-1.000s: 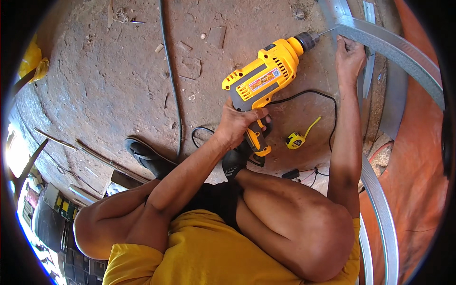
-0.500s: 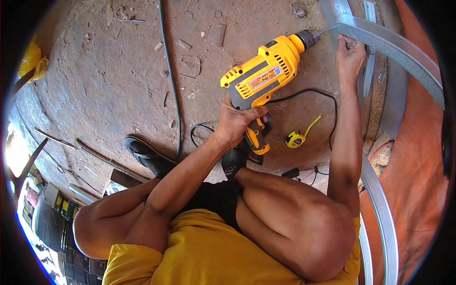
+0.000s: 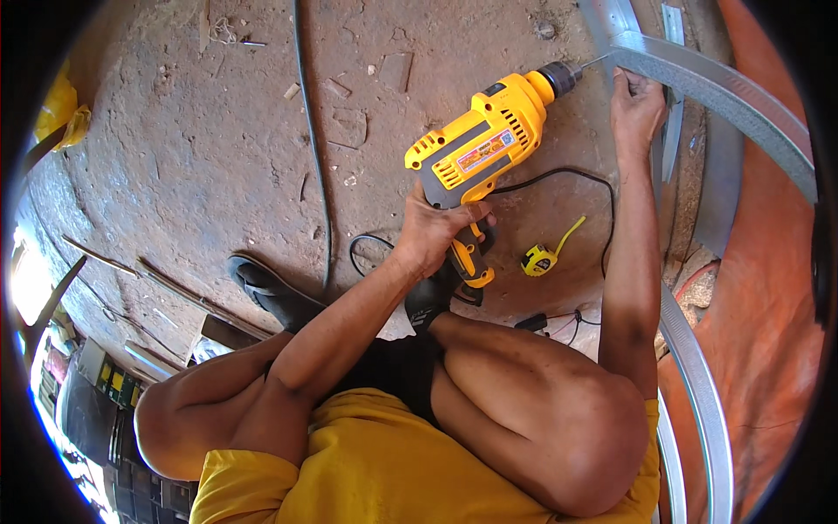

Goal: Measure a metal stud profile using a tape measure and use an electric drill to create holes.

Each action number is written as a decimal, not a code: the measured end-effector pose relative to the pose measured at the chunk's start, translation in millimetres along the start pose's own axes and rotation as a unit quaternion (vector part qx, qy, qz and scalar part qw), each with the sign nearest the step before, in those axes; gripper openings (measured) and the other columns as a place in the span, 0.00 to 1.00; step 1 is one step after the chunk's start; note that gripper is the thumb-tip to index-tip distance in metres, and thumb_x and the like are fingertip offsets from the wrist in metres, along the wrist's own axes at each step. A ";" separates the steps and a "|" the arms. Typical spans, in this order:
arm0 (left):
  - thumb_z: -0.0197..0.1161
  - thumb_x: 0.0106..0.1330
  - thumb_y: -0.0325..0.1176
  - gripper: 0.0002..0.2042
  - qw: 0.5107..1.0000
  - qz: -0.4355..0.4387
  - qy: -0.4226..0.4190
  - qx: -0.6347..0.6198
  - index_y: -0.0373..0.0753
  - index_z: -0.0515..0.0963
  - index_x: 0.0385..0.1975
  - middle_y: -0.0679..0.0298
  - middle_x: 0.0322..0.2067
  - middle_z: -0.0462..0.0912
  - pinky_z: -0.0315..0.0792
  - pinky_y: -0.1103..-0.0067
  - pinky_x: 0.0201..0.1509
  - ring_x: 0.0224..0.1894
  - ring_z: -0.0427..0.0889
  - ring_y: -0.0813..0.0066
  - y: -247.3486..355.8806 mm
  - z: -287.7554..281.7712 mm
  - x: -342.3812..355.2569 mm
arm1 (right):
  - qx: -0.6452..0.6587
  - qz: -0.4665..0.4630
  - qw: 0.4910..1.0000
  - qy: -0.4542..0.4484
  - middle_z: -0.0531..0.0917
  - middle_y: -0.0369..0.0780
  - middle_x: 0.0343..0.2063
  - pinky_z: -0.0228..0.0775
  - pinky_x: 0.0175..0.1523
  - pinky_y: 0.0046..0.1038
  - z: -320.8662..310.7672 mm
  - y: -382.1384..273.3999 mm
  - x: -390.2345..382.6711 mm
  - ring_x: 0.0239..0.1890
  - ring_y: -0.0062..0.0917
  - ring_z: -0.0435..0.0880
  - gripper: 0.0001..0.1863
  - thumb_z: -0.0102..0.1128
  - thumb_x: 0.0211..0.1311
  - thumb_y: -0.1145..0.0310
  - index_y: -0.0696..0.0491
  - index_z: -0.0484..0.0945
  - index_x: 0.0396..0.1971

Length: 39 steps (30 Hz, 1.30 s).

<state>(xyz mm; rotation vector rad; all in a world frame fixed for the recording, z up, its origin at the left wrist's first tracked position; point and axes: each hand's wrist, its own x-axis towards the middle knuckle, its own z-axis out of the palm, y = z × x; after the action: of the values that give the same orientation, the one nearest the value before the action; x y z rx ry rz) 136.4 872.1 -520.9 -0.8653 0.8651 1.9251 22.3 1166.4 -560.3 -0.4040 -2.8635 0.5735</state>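
Note:
My left hand is wrapped round the handle of a yellow and black power drill. The drill lies tilted up to the right, and its thin bit reaches the joint of the metal framing. At that joint my right hand is closed on the edge of a curved galvanised metal channel, thumb and fingers pinched at its near end. A flat metal piece meets the channel there. Whether the bit has entered the metal is too small to tell.
A yellow tape measure, its blade partly out, lies on the floor right of the drill. The black drill cord loops behind it. Another cable crosses the floor on the left. An orange sheet and metal strips are on the right.
Hands, drill and channel hold nearly the same places. The whole view has shifted slightly, with the things on the right a little further left.

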 end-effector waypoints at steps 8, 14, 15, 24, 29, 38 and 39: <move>0.64 0.53 0.18 0.17 0.998 0.012 -0.015 -0.053 0.34 0.69 0.43 0.58 0.33 0.80 0.77 0.78 0.25 0.28 0.82 0.69 -13.8 3.4 -0.4 | 0.005 -0.020 1.000 0.022 0.84 0.42 0.25 0.70 0.36 0.35 0.7 -0.5 -2.0 0.29 0.37 0.83 0.09 0.63 0.52 0.68 0.58 0.78 0.28; 0.64 0.53 0.18 0.19 0.998 0.044 -0.040 -0.036 0.36 0.68 0.44 0.59 0.34 0.79 0.78 0.78 0.26 0.30 0.82 0.70 0.8 4.6 -13.5 | -0.004 0.007 1.000 0.012 0.83 0.44 0.25 0.69 0.37 0.40 -6.3 2.6 -1.6 0.30 0.42 0.81 0.10 0.63 0.52 0.67 0.58 0.78 0.29; 0.64 0.53 0.18 0.19 0.997 0.054 -0.045 -0.032 0.36 0.68 0.44 0.59 0.34 0.79 0.78 0.78 0.26 0.30 0.82 0.70 5.6 4.6 -18.1 | -0.016 0.010 1.000 0.010 0.83 0.45 0.25 0.69 0.37 0.40 -7.0 3.0 -0.4 0.30 0.42 0.81 0.10 0.63 0.52 0.66 0.57 0.78 0.29; 0.63 0.54 0.20 0.17 0.992 0.109 -0.051 0.047 0.34 0.71 0.44 0.58 0.31 0.80 0.79 0.78 0.29 0.31 0.83 0.69 49.2 -4.8 -67.1 | -0.010 0.024 1.000 -0.001 0.83 0.46 0.30 0.69 0.38 0.40 -20.5 7.5 -2.0 0.33 0.43 0.81 0.10 0.60 0.55 0.69 0.58 0.75 0.35; 0.63 0.53 0.25 0.20 0.991 0.110 -0.051 0.063 0.33 0.69 0.47 0.57 0.32 0.79 0.79 0.76 0.30 0.33 0.82 0.67 46.1 -18.3 -72.4 | 0.064 0.053 0.997 -0.006 0.83 0.45 0.32 0.71 0.41 0.36 -25.3 -2.5 -5.6 0.36 0.39 0.82 0.13 0.60 0.54 0.72 0.59 0.73 0.39; 0.64 0.54 0.26 0.19 0.992 0.091 -0.072 0.051 0.33 0.69 0.46 0.55 0.32 0.79 0.79 0.75 0.31 0.33 0.82 0.65 35.8 -44.4 -57.1 | 0.276 0.013 0.956 0.097 0.82 0.42 0.34 0.71 0.46 0.27 -43.0 -44.2 -10.5 0.39 0.26 0.81 0.18 0.65 0.53 0.68 0.60 0.72 0.41; 0.64 0.54 0.26 0.19 0.992 0.093 -0.059 0.056 0.33 0.69 0.46 0.55 0.32 0.79 0.79 0.74 0.31 0.33 0.82 0.65 40.4 -58.1 -55.7 | 0.312 0.000 0.944 0.110 0.81 0.41 0.35 0.70 0.47 0.27 -28.2 -60.4 -13.8 0.40 0.25 0.80 0.18 0.66 0.53 0.67 0.60 0.72 0.41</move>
<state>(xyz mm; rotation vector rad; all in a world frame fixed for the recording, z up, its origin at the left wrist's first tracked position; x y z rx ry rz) 138.1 785.6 -496.1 -0.6164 1.0012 2.0444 28.4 1118.4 -512.4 -0.3282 -2.3023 1.2846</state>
